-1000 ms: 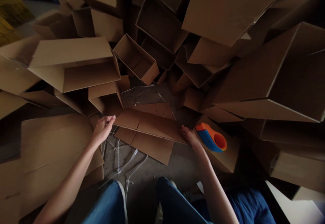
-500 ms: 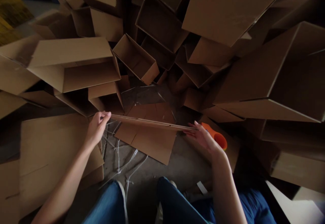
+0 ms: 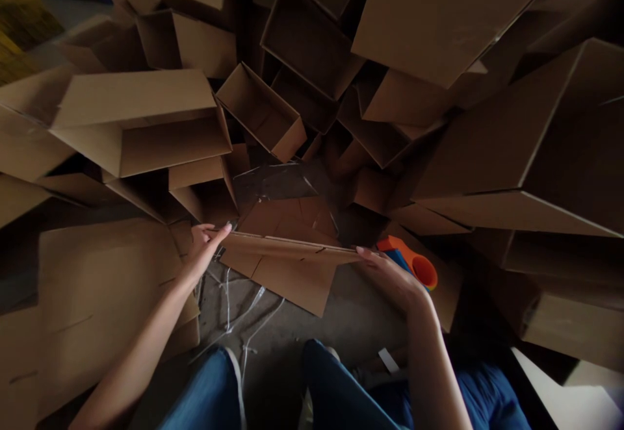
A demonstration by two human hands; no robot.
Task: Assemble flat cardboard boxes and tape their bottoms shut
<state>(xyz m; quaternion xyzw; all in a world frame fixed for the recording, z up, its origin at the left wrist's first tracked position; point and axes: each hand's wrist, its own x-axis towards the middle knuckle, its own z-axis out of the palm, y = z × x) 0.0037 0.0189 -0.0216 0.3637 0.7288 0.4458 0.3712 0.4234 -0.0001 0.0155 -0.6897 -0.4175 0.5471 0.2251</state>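
Between my hands is a folded cardboard sheet (image 3: 292,246), seen nearly edge-on. My left hand (image 3: 207,241) pinches its left end, thumb along the top edge. At the opposite end, my right hand (image 3: 385,266) grips with the thumb on top; its other fingers are mostly hidden. Below the held sheet, another flat cardboard piece (image 3: 297,287) lies on the floor. An orange and blue tape dispenser (image 3: 414,267) rests on cardboard just beyond my right hand.
Open cardboard boxes are heaped ahead, including a small one (image 3: 263,115) and a large one (image 3: 511,138) at right. A big closed-looking carton (image 3: 97,287) stands at left. White strapping strips (image 3: 248,336) lie on the concrete floor. A yellow object (image 3: 24,21) is at far left.
My hands have come closer together along the cardboard sheet, the left moving right and the right moving left. The sheet has dropped slightly toward me, and more of the tape dispenser shows.
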